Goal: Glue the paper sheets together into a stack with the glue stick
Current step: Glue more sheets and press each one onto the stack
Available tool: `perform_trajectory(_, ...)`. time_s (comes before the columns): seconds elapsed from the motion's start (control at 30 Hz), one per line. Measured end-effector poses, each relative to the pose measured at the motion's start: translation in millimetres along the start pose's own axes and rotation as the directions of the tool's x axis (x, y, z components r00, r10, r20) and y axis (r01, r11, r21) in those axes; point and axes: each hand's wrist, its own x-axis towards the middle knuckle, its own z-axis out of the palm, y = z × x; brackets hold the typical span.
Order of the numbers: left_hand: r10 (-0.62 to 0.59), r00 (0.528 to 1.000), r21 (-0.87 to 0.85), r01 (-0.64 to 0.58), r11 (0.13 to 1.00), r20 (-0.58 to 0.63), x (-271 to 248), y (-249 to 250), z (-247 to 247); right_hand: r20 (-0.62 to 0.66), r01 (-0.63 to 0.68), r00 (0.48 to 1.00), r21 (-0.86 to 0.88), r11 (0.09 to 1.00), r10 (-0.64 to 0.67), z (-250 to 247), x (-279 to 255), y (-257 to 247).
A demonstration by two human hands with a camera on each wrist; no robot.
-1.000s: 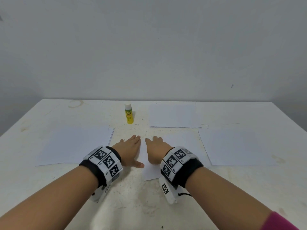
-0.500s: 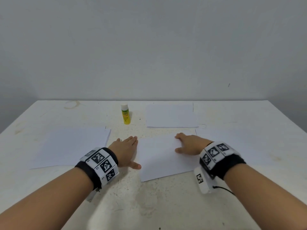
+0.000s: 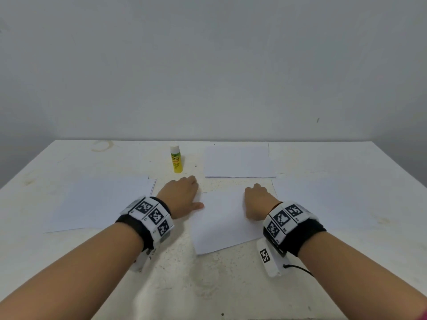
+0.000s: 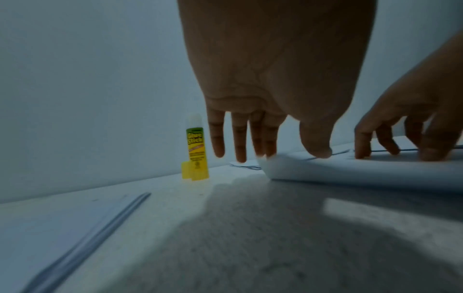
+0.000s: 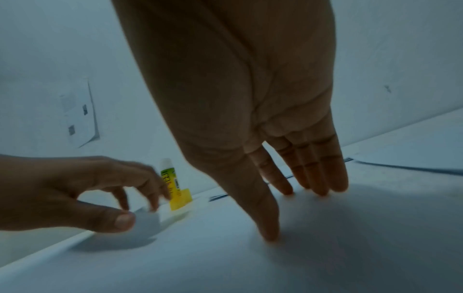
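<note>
Meanwhile, both hands work one middle sheet [image 3: 221, 225] on the surface [image 3: 208, 285].
Right hand [image 3: 258, 204] presses it with straight fingers; left hand [image 3: 180, 197] pinches its far-left corner. Glue stick [image 3: 176, 159] stands upright beyond, cap up.

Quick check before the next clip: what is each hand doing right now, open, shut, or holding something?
Left hand: pinches the raised corner of the middle white paper sheet.
Right hand: open, straight fingers resting flat on that sheet.
</note>
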Motion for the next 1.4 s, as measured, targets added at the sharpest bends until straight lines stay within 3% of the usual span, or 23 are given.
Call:
perform_trajectory(0.1,0.191,0.981,-0.039,-0.192,0.981,-0.027,-1,14,10,-0.006,0.002,1.0,0.022,1.0,-0.002,3,-2,-12)
perform_trajectory(0.17,0.221,0.975,-0.031,-0.221,0.975,0.014,-2,17,15,-0.003,-0.01,1.0,0.037,0.999,0.011,5,-3,-18)
perform_trajectory(0.3,0.172,0.984,-0.126,-0.165,0.978,0.051,-7,11,12,-0.002,-0.049,0.999,0.053,0.997,0.05,10,-4,-30)
perform_trajectory(0.5,0.111,0.989,-0.243,-0.085,0.966,0.096,-5,2,11,0.003,0.148,0.989,0.05,0.988,-0.148,14,-7,-57)
perform_trajectory(0.7,0.055,0.951,-0.138,-0.013,0.99,0.303,1,-1,23,0.033,0.325,0.945,-0.017,0.946,-0.324,10,4,-73)
perform_trajectory(0.8,0.056,0.935,-0.127,-0.012,0.992,0.35,3,-1,28,0.121,0.35,0.928,0.038,0.936,-0.352,8,8,-75)
perform_trajectory(1.1,0.061,0.941,-0.149,-0.012,0.989,0.333,-1,-2,30,0.111,0.173,0.975,0.16,0.972,-0.192,-7,1,-4)
perform_trajectory(1.27,0.036,0.944,-0.073,-0.012,0.997,0.329,-1,-4,21,0.048,0.124,0.99,0.103,0.987,-0.13,-5,2,-12)
perform_trajectory(1.4,-0.007,0.996,0.035,0.003,0.999,0.094,-3,-8,10,-0.039,0.138,0.989,-0.124,0.983,-0.143,-6,-4,-26)
